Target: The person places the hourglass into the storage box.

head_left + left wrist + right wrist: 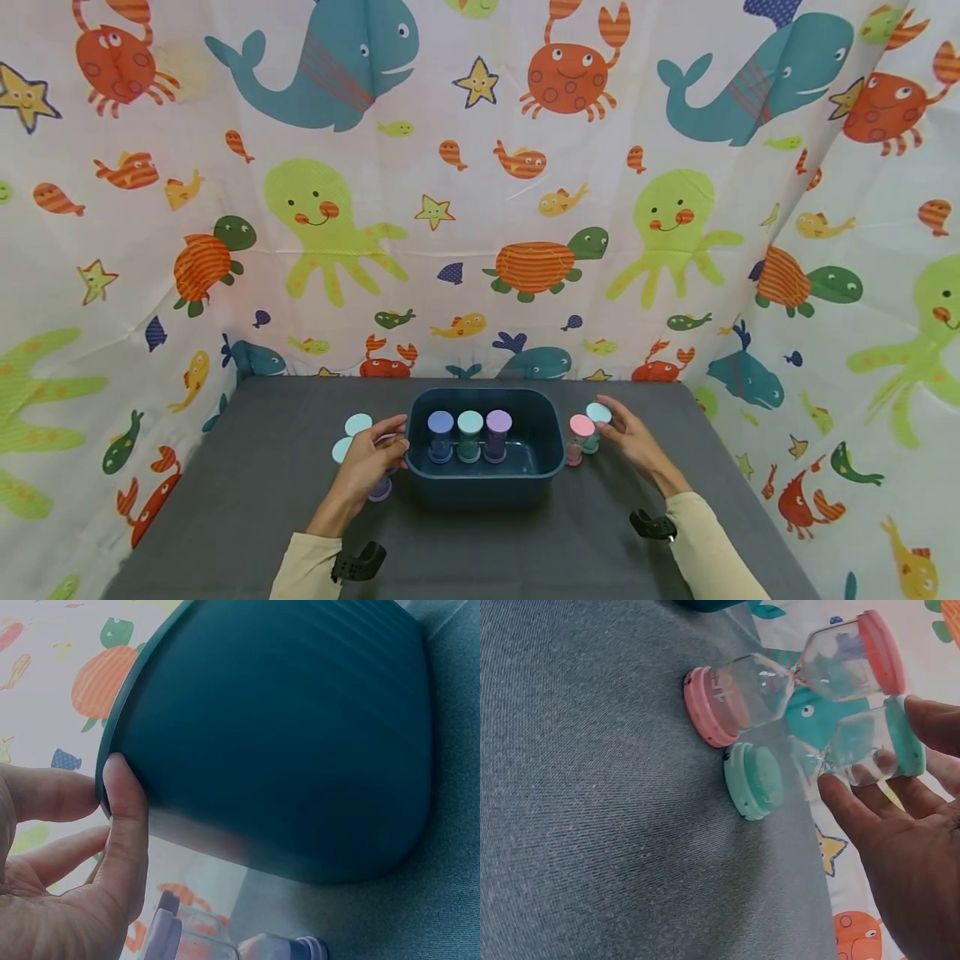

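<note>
Head view: a dark blue bin sits on the grey table, its long axis running left to right and its mouth facing up. The left hand pinches the rim at the bin's left end; the left wrist view shows digits on both sides of that rim. Inside, a blue timer, a mint timer and a purple timer stand upright in a row from left to right, each long axis vertical.

To the right of the bin, the right hand grasps the upper part of a green timer, its digits around the top cap and glass. This timer is upright, its long axis vertical and its base down, just beside an upright pink timer. Left of the bin, near the left hand, are two pale caps and a lilac timer, partly hidden by that hand.
</note>
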The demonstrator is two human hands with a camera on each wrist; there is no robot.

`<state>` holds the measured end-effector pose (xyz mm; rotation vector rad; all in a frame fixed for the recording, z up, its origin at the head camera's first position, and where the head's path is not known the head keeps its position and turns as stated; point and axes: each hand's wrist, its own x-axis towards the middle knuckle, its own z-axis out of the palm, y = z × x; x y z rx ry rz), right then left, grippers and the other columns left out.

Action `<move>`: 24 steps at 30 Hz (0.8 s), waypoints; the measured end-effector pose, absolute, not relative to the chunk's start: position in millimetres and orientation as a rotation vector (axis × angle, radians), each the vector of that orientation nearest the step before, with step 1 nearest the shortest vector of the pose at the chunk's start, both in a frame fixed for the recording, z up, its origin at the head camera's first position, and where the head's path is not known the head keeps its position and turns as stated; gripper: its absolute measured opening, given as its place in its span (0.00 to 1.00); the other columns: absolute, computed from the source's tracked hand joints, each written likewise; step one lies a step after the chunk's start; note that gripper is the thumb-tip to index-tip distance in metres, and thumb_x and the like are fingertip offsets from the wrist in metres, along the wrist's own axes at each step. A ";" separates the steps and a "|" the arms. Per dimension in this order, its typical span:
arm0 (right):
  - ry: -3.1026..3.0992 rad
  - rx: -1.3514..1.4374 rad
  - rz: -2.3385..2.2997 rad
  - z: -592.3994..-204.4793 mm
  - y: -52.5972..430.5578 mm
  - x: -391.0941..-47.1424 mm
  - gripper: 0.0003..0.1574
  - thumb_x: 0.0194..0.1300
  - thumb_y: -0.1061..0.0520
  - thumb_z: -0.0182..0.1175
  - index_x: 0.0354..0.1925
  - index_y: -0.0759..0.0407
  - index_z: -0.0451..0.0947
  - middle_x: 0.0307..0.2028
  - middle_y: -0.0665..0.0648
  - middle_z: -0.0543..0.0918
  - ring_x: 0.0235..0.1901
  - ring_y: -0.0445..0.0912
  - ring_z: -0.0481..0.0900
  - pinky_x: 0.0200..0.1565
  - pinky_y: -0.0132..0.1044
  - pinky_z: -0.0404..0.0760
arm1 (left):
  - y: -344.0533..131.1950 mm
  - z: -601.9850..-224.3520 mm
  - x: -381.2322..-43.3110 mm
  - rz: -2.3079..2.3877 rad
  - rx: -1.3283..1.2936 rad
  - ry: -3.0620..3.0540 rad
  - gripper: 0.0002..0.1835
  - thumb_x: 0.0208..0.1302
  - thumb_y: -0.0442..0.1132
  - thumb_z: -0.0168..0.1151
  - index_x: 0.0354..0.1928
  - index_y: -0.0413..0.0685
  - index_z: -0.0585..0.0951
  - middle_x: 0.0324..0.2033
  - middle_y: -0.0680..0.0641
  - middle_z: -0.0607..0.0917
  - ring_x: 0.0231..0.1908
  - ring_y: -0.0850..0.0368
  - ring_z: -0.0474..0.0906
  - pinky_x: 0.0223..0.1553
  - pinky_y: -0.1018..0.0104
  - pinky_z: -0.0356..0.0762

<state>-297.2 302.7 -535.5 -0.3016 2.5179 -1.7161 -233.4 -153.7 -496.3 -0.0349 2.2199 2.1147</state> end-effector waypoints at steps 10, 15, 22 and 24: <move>2.510 -0.310 -1.737 -540.1 307.3 -296.0 0.35 0.72 0.63 0.54 0.73 0.60 0.57 0.73 0.69 0.57 0.72 0.64 0.59 0.60 0.37 0.77 | -153.5 -495.2 -231.8 2.116 -0.036 2.216 0.25 0.66 0.29 0.59 0.65 0.39 0.72 0.57 0.35 0.76 0.47 0.46 0.78 0.40 0.61 0.85; 2.568 -0.236 -1.716 -539.5 306.9 -295.6 0.35 0.70 0.63 0.57 0.72 0.59 0.60 0.71 0.69 0.62 0.70 0.65 0.63 0.59 0.45 0.79 | -153.4 -495.9 -232.8 2.111 -0.044 2.217 0.24 0.66 0.29 0.59 0.65 0.39 0.72 0.57 0.34 0.76 0.46 0.47 0.79 0.40 0.62 0.85; 2.650 -0.177 -1.691 -530.4 308.8 -292.4 0.36 0.68 0.58 0.61 0.71 0.60 0.63 0.69 0.69 0.67 0.69 0.65 0.64 0.58 0.45 0.80 | -153.2 -495.3 -232.2 2.105 -0.041 2.224 0.24 0.66 0.29 0.59 0.65 0.39 0.73 0.56 0.35 0.77 0.46 0.47 0.79 0.39 0.63 0.85; 2.656 -0.184 -1.699 -527.1 310.2 -291.2 0.36 0.68 0.58 0.61 0.71 0.60 0.62 0.68 0.69 0.67 0.69 0.65 0.65 0.56 0.42 0.80 | -153.3 -494.8 -231.7 2.100 -0.040 2.231 0.25 0.66 0.30 0.59 0.65 0.39 0.72 0.56 0.35 0.77 0.45 0.47 0.79 0.38 0.64 0.84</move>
